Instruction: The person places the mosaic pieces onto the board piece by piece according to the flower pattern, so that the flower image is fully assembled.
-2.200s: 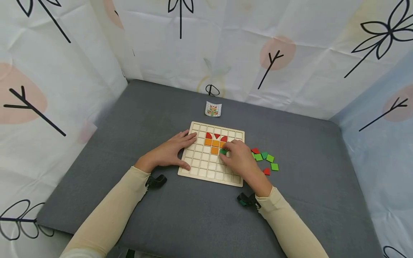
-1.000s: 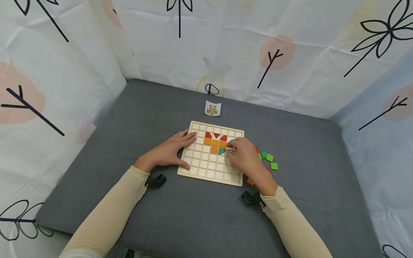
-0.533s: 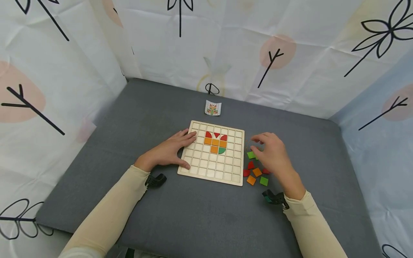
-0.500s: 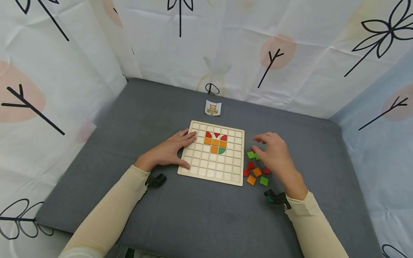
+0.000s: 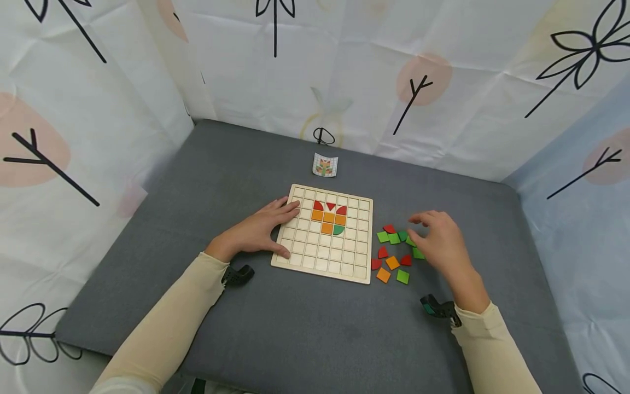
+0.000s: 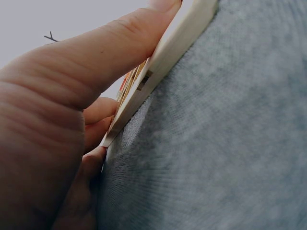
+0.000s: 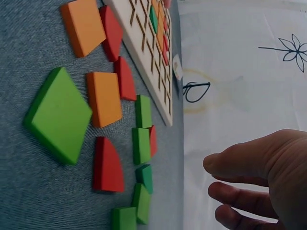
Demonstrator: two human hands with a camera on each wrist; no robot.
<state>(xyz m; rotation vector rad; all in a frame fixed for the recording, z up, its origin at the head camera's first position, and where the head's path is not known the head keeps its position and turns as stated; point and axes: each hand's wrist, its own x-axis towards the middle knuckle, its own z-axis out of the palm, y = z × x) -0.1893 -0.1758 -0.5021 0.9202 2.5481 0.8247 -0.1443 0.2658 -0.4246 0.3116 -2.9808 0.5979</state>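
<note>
A pale wooden grid board [image 5: 315, 253] lies on the grey table. In its cells sit red, orange and green tiles, among them a green rounded tile [image 5: 338, 230] beside an orange square [image 5: 327, 228]. My left hand [image 5: 258, 227] rests spread on the board's left edge, its thumb near the lower corner; the left wrist view shows the thumb [image 6: 115, 50] on the board's rim. To the right of the board, my right hand [image 5: 440, 241] hovers over loose tiles with thumb and fingers apart, nothing visible between them. Nearest to it are bright green squares [image 5: 418, 253] and a dark green tile [image 5: 402, 236].
Loose red tiles [image 5: 406, 260], orange squares [image 5: 392, 262] and another green square [image 5: 402, 277] lie right of the board. Behind the board lies a small pattern card [image 5: 325, 165]. Printed white cloth [image 5: 364, 82] hangs around the table.
My right hand has let go of the green rounded tile in its cell and moved right, off the board, to above the loose tiles. The left hand stays in place.
</note>
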